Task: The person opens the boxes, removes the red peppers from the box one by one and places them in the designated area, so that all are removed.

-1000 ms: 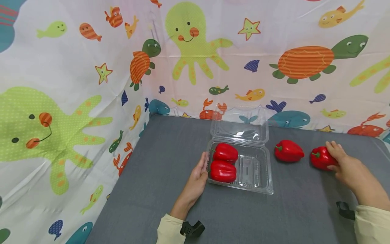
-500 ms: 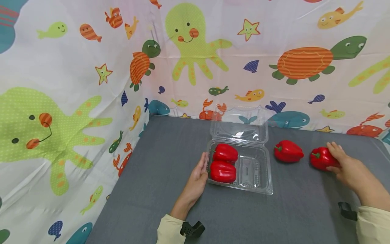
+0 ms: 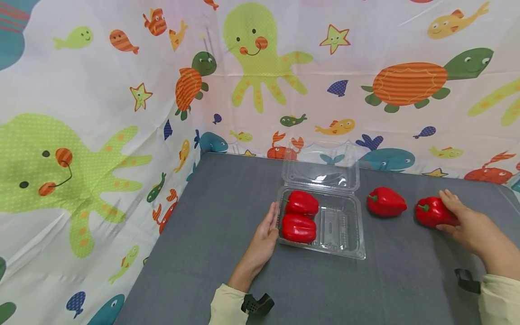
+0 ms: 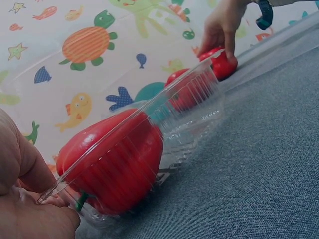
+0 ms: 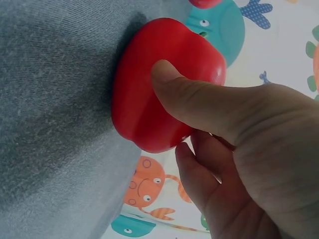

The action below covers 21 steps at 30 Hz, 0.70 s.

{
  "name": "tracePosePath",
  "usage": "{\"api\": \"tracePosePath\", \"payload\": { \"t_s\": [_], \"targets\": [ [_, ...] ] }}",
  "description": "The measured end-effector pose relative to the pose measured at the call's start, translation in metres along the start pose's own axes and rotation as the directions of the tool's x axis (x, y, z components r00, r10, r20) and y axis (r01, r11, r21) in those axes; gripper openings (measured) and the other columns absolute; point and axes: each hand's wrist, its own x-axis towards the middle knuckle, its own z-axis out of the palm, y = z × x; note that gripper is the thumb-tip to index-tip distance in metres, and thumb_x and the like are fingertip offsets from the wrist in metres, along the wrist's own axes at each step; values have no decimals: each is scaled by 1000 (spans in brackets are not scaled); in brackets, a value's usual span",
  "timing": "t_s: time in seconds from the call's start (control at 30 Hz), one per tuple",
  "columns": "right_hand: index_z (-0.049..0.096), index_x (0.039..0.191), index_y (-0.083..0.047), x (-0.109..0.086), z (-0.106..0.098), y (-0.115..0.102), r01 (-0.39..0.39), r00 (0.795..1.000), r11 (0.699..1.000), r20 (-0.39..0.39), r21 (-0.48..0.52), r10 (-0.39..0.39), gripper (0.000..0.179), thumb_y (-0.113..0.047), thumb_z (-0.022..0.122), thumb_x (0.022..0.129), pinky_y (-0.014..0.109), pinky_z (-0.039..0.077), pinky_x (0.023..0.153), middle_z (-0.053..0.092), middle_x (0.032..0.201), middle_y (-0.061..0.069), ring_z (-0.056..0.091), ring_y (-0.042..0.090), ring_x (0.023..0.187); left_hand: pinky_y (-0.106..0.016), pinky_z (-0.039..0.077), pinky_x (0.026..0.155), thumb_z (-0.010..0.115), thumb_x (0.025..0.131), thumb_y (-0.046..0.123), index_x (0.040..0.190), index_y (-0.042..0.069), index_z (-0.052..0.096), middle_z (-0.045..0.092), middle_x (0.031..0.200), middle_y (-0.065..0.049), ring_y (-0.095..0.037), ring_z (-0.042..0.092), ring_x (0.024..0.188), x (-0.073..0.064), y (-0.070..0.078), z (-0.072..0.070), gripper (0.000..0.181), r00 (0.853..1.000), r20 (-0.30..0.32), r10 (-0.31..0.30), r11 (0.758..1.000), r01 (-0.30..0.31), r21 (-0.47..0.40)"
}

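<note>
At right of the frame, your right hand (image 3: 469, 225) pinches a pepper (image 3: 432, 212); below centre, your left hand (image 3: 262, 243) pinches the tray (image 3: 350, 225). Too light a grip could let the glossy pepper roll away.

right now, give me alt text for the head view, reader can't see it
A person's right hand holds a red pepper at a gray table while the left hand grips the left edge of an open clear container. Two peppers lie inside; a fourth pepper sits between the container and the held one, before a sea-animal backdrop.
</note>
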Motion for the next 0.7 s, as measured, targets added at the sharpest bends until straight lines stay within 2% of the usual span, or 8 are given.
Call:
{"api": "tracePosePath", "payload": {
  "t_s": [0.17,0.33,0.57,0.7],
  "targets": [
    [7,166,-3,-3,-2,-2,-4,1000,1000,2,-8,4,110,-1,82,85,86,30,99,14,163,39,24,69,141,-36,16,128,32,106,-10,170,6,1,7,178,-2,-18,7,163,0,0,0,72,1000,2,3,1000,-3,9],
    [5,167,-4,-6,-9,-11,-12,999,1000,31,-21,13,110,-9,82,88,85,33,96,12,163,39,27,71,135,-38,14,129,32,106,-10,170,5,1,6,178,-3,-17,6,163,0,0,1,72,1000,4,7,1000,-7,0],
    [6,169,-11,-10,-26,-43,33,999,998,24,-45,-32,104,-33,78,96,84,36,96,17,166,35,40,73,121,-38,12,129,31,106,-10,169,5,1,7,178,-3,-16,6,163,0,1,2,73,1000,-4,8,1000,-8,-9],
    [9,170,-13,-11,-30,-69,83,996,996,32,-26,-82,99,-43,72,99,84,38,95,23,166,34,44,72,122,-37,12,129,32,106,-10,170,6,1,7,178,-2,-15,6,163,0,1,1,73,1000,-7,7,1000,-7,-11]
  ]
}}
